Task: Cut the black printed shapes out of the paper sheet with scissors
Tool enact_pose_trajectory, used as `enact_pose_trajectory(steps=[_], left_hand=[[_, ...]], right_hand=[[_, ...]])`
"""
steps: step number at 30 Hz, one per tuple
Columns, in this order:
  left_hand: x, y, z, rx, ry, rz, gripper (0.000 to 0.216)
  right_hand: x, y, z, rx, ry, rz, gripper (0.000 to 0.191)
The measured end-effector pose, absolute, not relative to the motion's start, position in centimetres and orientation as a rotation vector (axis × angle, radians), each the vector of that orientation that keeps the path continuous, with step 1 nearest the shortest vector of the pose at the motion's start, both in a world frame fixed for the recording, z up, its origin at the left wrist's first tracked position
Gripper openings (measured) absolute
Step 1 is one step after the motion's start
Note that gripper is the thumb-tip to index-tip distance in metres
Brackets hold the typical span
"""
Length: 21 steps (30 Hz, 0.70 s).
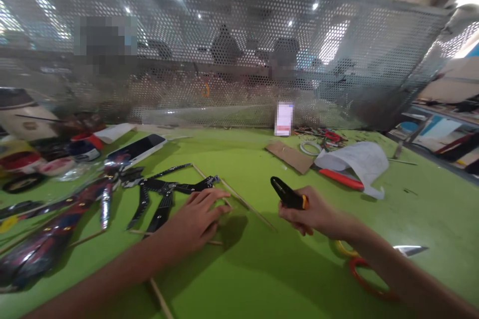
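Note:
My left hand (200, 217) rests low over the table with its fingers stretched out and thumb apart. Its fingertips are by the tip of a flat black jointed figure (164, 187), which has pale rivets, a thin stick and a bit of wire. Whether the fingers touch the figure is hard to tell. My right hand (314, 212) is closed around black pliers (286, 193) with an orange part at the grip; their jaws point up and left. Between the hands lies a thin wooden stick (249, 204).
Another dark, shiny jointed figure (56, 232) lies at left, near paint pots (84, 147) and a phone (145, 147). Scissors (374, 274) lie under my right forearm. Right of centre are brown card (290, 155), a tape roll (310, 147), paper (354, 159) and a red-handled tool (341, 179). Perforated metal (232, 84) borders the back.

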State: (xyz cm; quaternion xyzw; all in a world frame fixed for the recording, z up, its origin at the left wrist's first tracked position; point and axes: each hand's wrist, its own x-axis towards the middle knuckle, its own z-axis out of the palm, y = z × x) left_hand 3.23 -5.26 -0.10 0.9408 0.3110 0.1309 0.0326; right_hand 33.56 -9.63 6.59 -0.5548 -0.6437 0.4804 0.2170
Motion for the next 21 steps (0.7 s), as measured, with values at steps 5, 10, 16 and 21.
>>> enact_pose_trajectory(steps=[5,10,16,21], left_hand=[[3.3,-5.3,-0.4,2.897,0.939,0.465,0.04],[3.1,-5.3,-0.4,2.88,0.88,0.575,0.034],[3.8,-7.3,1.4,2.529,0.806,0.913,0.038],[4.8,-10.7,4.1,2.071,0.703,0.972,0.045]], right_hand=[[33.4,-9.6,6.3,-1.395,-1.696,1.425,0.039],[32.9,-9.4,5.5,-1.449,-1.655,1.389,0.04],[31.0,-11.6,6.4,-1.614,-1.731,1.162,0.034],[28.5,-13.8,6.5,-1.436,-1.949,1.177,0.018]])
